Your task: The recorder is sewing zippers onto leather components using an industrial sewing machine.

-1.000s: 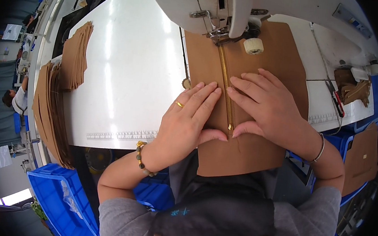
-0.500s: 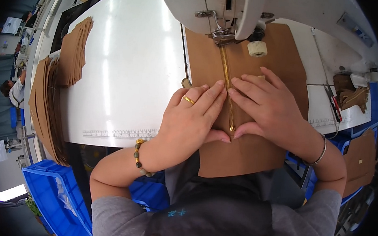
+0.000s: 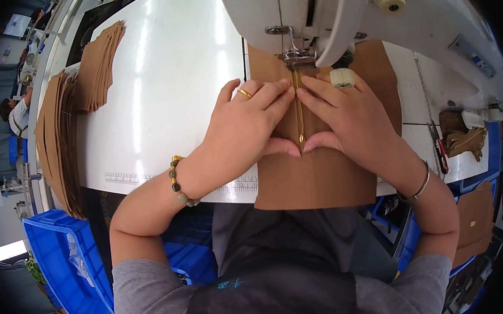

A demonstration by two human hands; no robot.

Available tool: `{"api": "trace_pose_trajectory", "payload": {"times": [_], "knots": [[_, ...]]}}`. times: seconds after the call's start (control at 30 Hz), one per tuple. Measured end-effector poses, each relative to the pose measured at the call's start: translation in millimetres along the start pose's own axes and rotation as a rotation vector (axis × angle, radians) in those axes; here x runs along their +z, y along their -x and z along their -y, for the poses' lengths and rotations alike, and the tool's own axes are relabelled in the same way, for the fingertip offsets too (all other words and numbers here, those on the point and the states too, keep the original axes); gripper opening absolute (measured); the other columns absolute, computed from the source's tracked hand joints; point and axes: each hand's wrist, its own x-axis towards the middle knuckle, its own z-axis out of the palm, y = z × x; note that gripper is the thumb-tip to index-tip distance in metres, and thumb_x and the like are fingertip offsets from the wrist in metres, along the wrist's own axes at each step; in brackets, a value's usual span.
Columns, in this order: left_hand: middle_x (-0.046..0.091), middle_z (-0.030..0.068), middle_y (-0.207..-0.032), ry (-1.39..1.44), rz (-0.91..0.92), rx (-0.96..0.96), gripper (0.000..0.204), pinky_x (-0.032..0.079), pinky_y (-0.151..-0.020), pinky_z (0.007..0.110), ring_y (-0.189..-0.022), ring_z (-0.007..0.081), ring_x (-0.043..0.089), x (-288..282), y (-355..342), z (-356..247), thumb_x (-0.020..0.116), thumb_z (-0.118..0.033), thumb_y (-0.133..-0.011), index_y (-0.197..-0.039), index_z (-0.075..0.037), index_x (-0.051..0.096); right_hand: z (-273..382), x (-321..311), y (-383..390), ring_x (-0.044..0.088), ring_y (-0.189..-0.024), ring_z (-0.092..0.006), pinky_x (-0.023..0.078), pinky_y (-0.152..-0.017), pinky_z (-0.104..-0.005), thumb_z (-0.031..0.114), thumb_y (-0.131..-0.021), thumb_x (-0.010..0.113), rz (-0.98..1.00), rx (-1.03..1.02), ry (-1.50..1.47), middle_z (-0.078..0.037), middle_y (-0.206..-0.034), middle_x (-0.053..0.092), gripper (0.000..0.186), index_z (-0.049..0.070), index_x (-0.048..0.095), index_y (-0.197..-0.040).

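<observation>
A brown panel (image 3: 315,186) lies under the white sewing machine head (image 3: 247,1), with a gold zipper (image 3: 297,113) running up its middle to the metal presser foot (image 3: 299,58). My left hand (image 3: 245,126) rests on the panel just left of the zipper, open, fingertips near the foot and thumb by the slider. My right hand (image 3: 353,124) lies open on the panel to the right of the zipper, fingers spread flat, thumb near the slider at the lower end.
Stacks of brown pieces (image 3: 58,140) lie on the white table's (image 3: 156,89) left. Scissors (image 3: 440,149) and brown scraps (image 3: 463,133) are at the right. Blue bins (image 3: 62,272) stand below. A co-worker (image 3: 16,115) is at the far left.
Both hands and the panel have moved up toward the machine, so the fingertips and zipper slider are closer to the presser foot.
</observation>
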Motion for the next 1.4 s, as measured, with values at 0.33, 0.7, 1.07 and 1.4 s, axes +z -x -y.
{"api": "trace_pose_trajectory", "payload": {"times": [0.33, 0.7, 1.07, 1.4], "knots": [[0.064, 0.0105, -0.139, 0.129, -0.078, 0.026, 0.086, 0.053, -0.102, 0.042, -0.117, 0.0324, 0.064, 10, -16, 22, 0.085, -0.051, -0.068, -0.134, 0.001, 0.068, -14, 11, -11, 0.061, -0.123, -0.0288, 0.042, -0.115, -0.0469, 0.053, -0.078, 0.075, -0.109, 0.016, -0.047, -0.009, -0.124, 0.068, 0.071, 0.006, 0.069, -0.131], [0.06, 0.014, -0.149, 0.267, -0.084, -0.061, 0.079, 0.052, -0.11, 0.044, -0.14, 0.0354, 0.056, 13, 19, 1, 0.089, -0.038, -0.075, -0.139, 0.0, 0.063, 3, 2, 8, 0.065, -0.12, -0.03, 0.054, -0.102, -0.0424, 0.041, -0.075, 0.082, -0.144, 0.003, -0.101, -0.011, -0.125, 0.069, 0.055, 0.008, 0.073, -0.118], [0.061, 0.0151, -0.147, 0.178, -0.013, -0.02, 0.078, 0.05, -0.112, 0.045, -0.14, 0.037, 0.055, 7, 14, -7, 0.087, -0.037, -0.075, -0.141, -0.002, 0.063, 6, 6, 8, 0.062, -0.127, -0.0296, 0.05, -0.109, -0.045, 0.038, -0.076, 0.082, -0.116, 0.005, -0.08, -0.012, -0.13, 0.068, 0.055, 0.007, 0.072, -0.121], [0.062, 0.0156, -0.144, 0.154, -0.02, 0.006, 0.077, 0.051, -0.11, 0.045, -0.136, 0.0365, 0.058, 7, 1, 4, 0.085, -0.04, -0.075, -0.138, -0.001, 0.065, 0, 9, 1, 0.064, -0.122, -0.0286, 0.049, -0.11, -0.046, 0.041, -0.078, 0.08, -0.09, 0.044, -0.095, -0.008, -0.123, 0.069, 0.055, 0.008, 0.071, -0.121]]}}
